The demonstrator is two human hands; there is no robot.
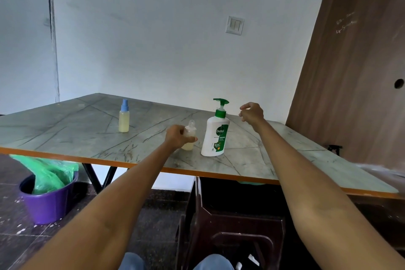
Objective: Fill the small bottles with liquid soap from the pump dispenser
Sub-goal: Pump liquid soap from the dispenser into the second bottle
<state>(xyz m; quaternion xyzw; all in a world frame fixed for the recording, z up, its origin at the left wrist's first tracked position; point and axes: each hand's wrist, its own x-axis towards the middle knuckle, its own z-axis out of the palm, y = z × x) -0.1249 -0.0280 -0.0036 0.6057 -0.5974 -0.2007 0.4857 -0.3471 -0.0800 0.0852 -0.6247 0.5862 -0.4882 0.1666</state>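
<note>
A white pump dispenser with a green pump head stands on the marble-patterned table. Just left of it stands a small clear bottle with no cap and pale yellow soap in its lower part. My left hand grips this bottle from the left side. My right hand hovers in the air to the right of the pump head, fingers loosely curled, holding nothing. A second small bottle with a blue spray cap, nearly full of yellow liquid, stands farther left on the table.
The table's orange front edge runs across the view. Below it at left sits a purple bucket lined with a green plastic bag. A dark plastic stool stands under the table. A brown wooden panel leans at the right.
</note>
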